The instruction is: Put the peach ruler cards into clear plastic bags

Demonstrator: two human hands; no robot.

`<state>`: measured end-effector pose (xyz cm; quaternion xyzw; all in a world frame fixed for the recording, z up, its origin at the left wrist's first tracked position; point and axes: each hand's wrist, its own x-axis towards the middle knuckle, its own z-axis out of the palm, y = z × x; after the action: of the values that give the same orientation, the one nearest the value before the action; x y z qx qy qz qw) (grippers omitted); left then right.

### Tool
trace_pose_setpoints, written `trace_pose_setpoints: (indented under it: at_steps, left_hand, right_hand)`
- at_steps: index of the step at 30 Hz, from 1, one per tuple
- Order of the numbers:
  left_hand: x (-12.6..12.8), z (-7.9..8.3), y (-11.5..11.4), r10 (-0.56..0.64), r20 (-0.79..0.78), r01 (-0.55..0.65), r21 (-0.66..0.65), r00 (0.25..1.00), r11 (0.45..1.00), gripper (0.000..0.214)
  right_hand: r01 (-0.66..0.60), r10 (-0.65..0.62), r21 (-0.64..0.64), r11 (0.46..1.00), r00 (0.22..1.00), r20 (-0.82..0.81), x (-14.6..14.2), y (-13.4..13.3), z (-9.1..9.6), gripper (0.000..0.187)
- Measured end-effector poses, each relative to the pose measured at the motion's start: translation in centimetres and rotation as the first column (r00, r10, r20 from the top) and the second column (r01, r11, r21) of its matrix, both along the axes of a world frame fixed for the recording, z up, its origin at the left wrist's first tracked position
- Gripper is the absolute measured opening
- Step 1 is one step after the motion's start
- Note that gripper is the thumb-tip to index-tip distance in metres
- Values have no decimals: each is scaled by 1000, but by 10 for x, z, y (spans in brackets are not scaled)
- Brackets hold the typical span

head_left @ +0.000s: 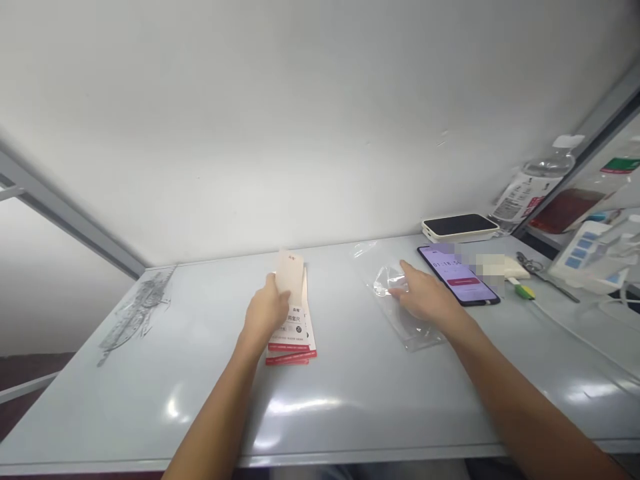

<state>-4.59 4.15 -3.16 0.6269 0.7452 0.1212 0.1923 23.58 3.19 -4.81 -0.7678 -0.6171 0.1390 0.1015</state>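
Note:
My left hand [269, 303] is closed on a beige-and-white printed card [289, 270], with the thumb across its front. Under it lies a small stack of similar cards [293, 361] with red lower edges, a little fanned out. To the right, my right hand [425, 293] rests over some clear plastic bags [383, 300] lying flat. Its thumb and forefinger are spread apart, while the other fingers are partly hidden. Glare on the plastic makes it hard to tell how many bags there are.
Right of the bags lie a phone with a lit timer screen [463, 277], a second phone on a white box [460, 227] and a white cable [575, 330]. A water bottle [535, 183] leans by the shelf frame. Dark scribbles [137, 310] mark the table's left side.

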Motion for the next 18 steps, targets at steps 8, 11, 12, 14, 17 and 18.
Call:
trace_pose_setpoints:
  at_steps: [8, 11, 12, 14, 17, 18]
  left_hand:
    - [0, 3, -3, 12, 8, -13, 40, 1000, 999, 38]
    - [-3, 4, -2, 35, 118, -42, 59, 992, 997, 42]
    - [-3, 5, -2, 45, 174, -59, 79, 984, 995, 43]
    - [-1, 9, -3, 42, 301, -89, 142, 953, 986, 44]
    - [7, 17, -8, -71, 558, -64, 218, 827, 974, 41]
    - [11, 20, -10, -121, 648, -32, 219, 752, 975, 39]
  right_hand:
    - [-31, 17, 98, 995, 989, 146, 5, 3, -1, 24]
    - [-11, 15, 109, 994, 999, -35, 8, 3, 6, 15]
    - [-10, 30, 105, 994, 982, -187, 9, 2, 9, 14]
    - [-26, 72, 98, 995, 860, -505, 10, 0, 17, 14]
    - [-55, 153, 155, 986, 654, -741, 6, -4, 27, 26]
    - [-62, 189, 191, 980, 601, -776, 2, -6, 30, 30]
